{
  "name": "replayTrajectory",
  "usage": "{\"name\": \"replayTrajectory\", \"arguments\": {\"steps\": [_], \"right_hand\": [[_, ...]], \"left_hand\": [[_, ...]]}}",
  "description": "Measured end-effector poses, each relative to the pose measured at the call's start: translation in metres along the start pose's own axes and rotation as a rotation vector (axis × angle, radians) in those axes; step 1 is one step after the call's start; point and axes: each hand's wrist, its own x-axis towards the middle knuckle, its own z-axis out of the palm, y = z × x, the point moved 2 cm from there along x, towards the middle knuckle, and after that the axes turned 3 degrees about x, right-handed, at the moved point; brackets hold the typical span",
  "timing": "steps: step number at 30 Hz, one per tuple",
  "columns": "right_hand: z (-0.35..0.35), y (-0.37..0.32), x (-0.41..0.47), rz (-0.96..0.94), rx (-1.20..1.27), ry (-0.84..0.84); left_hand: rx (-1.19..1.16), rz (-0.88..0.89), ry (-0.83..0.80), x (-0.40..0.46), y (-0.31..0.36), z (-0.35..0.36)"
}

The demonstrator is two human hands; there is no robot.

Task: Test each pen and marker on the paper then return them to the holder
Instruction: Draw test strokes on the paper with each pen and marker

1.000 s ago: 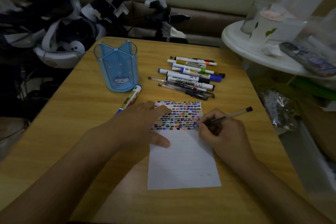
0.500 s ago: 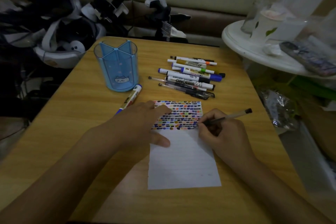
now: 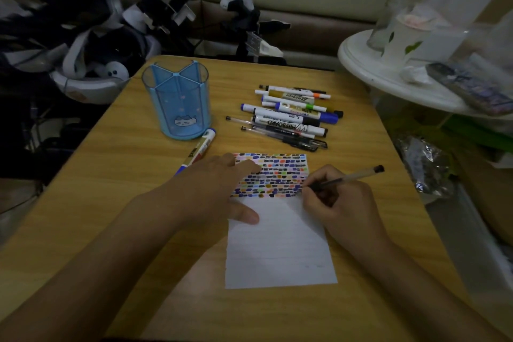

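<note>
Right hand pinches pen, tip at paper swatch edge. Left hand flat, pinning sheet. Keep strokes short, pressure light; holder empty, well apart.

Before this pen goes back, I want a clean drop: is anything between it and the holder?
The left hand lies between the pen and the holder. The holder looks empty.
</note>
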Motion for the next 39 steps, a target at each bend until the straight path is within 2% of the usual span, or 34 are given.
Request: {"name": "replayTrajectory", "arguments": {"steps": [39], "right_hand": [[0.0006, 0.0002, 0.0000, -0.001, 0.015, -0.018]], "left_hand": [[-0.002, 0.009, -0.015, -0.0027, 0.0013, -0.0011]]}}
